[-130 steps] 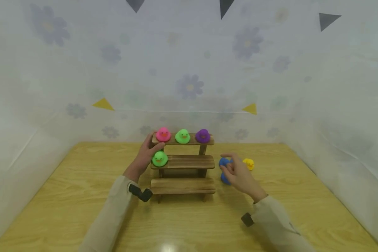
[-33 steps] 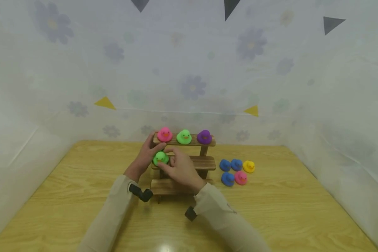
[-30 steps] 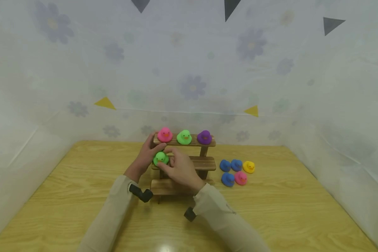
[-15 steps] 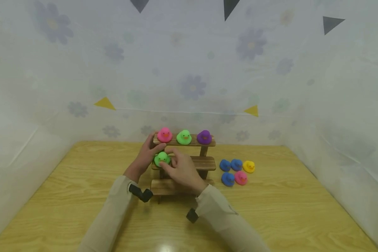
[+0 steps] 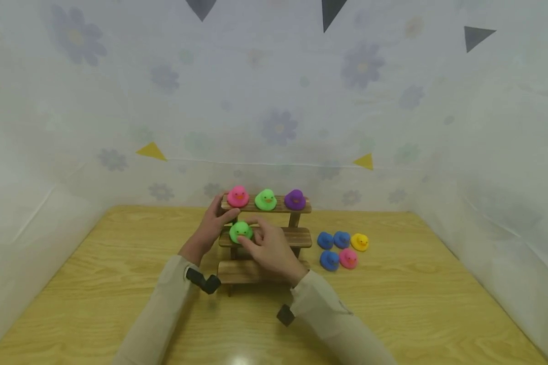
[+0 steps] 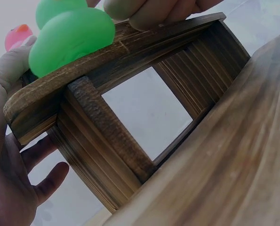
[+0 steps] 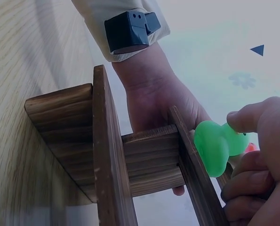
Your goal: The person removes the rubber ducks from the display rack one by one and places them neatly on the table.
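Observation:
A wooden three-tier stand (image 5: pixel 265 271) stands on the table. My left hand (image 5: pixel 208 229) holds its left side, thumb by the middle shelf's end and fingers behind in the left wrist view. On the middle shelf sits a green rubber duck (image 5: pixel 240 231), facing front. My right hand (image 5: pixel 274 248) pinches this duck, thumb at its front and index finger at its far side; in the right wrist view the thumb (image 7: pixel 250 117) lies against its head. Along the top shelf are a pink duck (image 5: pixel 238 196), another green duck (image 5: pixel 266 200) and a purple duck (image 5: pixel 295 200).
Right of the stand, several ducks lie grouped on the table: blue ducks (image 5: pixel 330 260), a pink duck (image 5: pixel 348 258) and a yellow duck (image 5: pixel 360 242). White floral sheeting (image 5: pixel 278 91) encloses the table (image 5: pixel 96 304) at the back and sides.
My right hand has come from the blue ducks to the green duck on the middle shelf. That duck has slid a little to the right. My left hand has stayed on the stand.

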A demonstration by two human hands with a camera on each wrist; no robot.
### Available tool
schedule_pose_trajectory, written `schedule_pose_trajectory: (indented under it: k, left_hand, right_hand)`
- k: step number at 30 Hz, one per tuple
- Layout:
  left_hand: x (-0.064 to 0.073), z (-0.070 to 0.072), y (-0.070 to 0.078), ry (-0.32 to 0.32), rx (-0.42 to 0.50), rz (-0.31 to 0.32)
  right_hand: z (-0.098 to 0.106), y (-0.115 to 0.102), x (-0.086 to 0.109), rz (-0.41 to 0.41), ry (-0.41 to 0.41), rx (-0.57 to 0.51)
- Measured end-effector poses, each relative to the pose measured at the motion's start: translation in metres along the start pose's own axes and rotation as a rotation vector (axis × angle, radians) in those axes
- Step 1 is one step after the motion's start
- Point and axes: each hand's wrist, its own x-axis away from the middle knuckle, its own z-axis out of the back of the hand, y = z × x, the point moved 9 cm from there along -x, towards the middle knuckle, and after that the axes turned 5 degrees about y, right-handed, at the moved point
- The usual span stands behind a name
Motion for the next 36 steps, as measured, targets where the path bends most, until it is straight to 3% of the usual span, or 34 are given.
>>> schedule_pose_trajectory:
  k: [9, 26, 36]
  left_hand:
    - [0.002, 0.001, -0.002, 0.006, 0.012, 0.009]
    - [0.001, -0.002, -0.005, 0.010, 0.011, 0.017]
    - [-0.001, 0.001, -0.003, 0.016, 0.019, 0.001]
  right_hand:
    - [0.006, 0.001, 0.003, 0.053, 0.021, 0.029]
    - [0.015, 0.005, 0.013, 0.021, 0.017, 0.079]
    - [0.023, 0.007, 0.018, 0.064, 0.092, 0.062]
